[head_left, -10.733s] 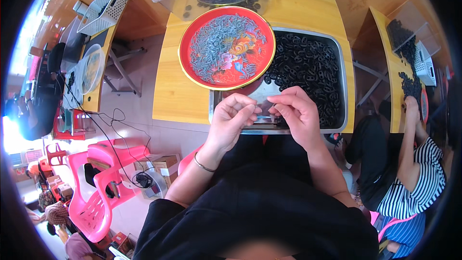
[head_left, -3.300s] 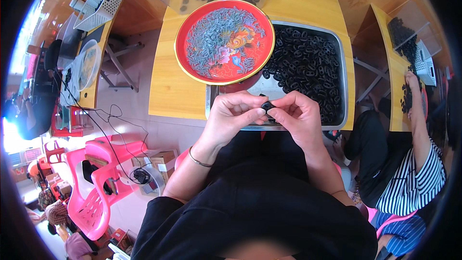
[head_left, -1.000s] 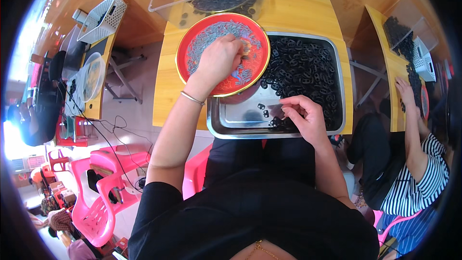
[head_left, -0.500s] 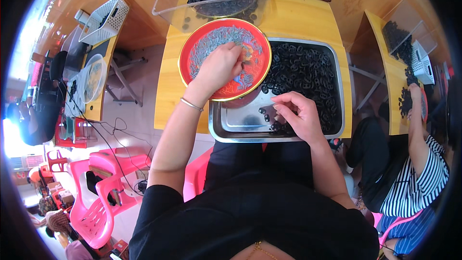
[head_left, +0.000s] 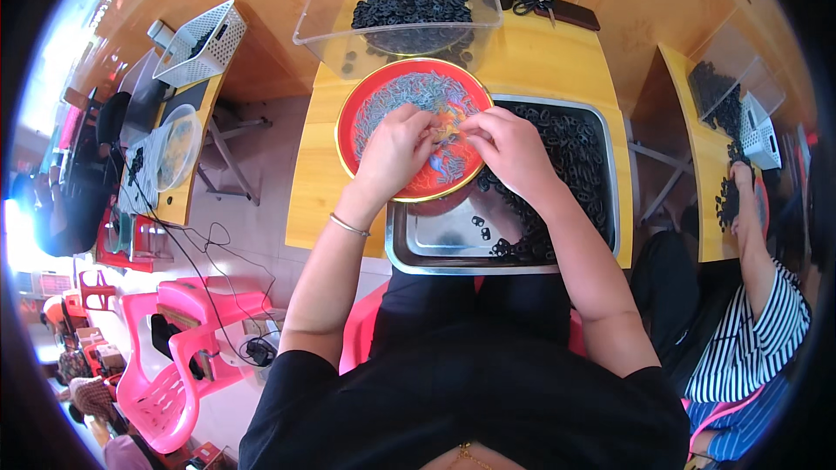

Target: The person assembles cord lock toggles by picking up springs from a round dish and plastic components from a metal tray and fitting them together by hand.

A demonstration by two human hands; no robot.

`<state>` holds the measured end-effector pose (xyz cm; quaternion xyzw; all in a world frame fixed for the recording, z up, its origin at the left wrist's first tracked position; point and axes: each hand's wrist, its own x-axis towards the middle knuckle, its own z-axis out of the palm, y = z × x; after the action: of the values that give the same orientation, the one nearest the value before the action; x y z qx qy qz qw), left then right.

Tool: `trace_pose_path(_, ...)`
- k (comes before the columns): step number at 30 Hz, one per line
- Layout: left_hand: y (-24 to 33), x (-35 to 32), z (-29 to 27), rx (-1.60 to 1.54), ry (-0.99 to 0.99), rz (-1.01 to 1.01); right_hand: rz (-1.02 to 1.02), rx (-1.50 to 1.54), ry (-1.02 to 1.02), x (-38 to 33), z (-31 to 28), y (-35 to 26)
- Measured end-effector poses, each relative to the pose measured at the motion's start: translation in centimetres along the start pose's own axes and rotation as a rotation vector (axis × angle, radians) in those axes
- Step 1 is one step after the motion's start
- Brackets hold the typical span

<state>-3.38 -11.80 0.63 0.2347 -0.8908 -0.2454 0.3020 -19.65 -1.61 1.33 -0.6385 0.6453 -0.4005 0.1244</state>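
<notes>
Over a red, gold-rimmed plate [head_left: 350, 97] my two hands meet with fingertips close together. Small grey pin-like pieces [head_left: 396, 96] lie heaped on the plate. My left hand [head_left: 396, 154] is closed in a pinch, and my right hand [head_left: 514, 150] pinches from the other side. Whatever sits between the fingertips is too small to make out. The plate rests over the left part of a metal tray [head_left: 418, 248]. Many small black parts with holes [head_left: 570, 152] fill the tray's right side, and a few lie loose on its bare metal.
Behind the plate stands a clear plastic bin [head_left: 318, 39] with more black parts. A red-handled cutting tool [head_left: 533, 0] and a dark case [head_left: 570, 14] lie at the back right. To the right, a co-worker's arm [head_left: 751, 226] reaches over another table. A pink chair [head_left: 174, 365] stands left.
My right hand has moved from over the tray up to the plate, joining my left hand. The whole view has shifted slightly.
</notes>
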Motion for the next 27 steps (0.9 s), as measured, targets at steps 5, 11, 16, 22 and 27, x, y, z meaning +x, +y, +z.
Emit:
trace_pose_path(5,-0.8,0.6,1.3,0.19,-0.016,0.122,-0.075,-0.242,-0.095,2.1,0.6,0.5)
trace_pose_path(11,-1.5,2.3,2.0,0.399,-0.098,0.115,0.02,-0.064,-0.061,2.1,-0.9,-0.2)
trace_pose_path(16,-1.7,2.9,1.7,0.441,-0.112,0.148,0.07,0.037,-0.003,-0.4,-2.6,0.0)
trace_pose_path(22,-0.9,3.2,1.6,0.556,-0.16,0.238,0.176,0.097,-0.001,-4.2,-4.1,0.8)
trace_pose_path(27,-0.7,3.5,1.8,0.577,-0.197,0.236,0.229,0.118,0.008,-7.1,-4.8,0.7)
